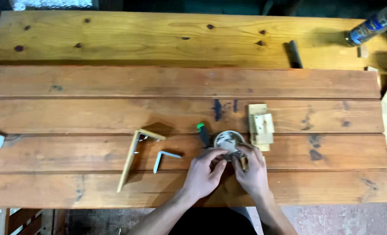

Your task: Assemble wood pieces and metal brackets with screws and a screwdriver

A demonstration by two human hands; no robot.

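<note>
**Picking from the little tin**

My left hand (pixel 204 172) pinches something too small to tell at the round tin (pixel 228 140). My right hand (pixel 251 167) grips a small wooden piece (pixel 244 162) beside it. The L-shaped wooden frame (pixel 134 154) and metal bracket (pixel 164 157) lie untouched to the left, apart.

Knotty wooden plank workbench (pixel 115 87) under warm light; floor (pixel 332 219) below, seemingly tiled.
</note>
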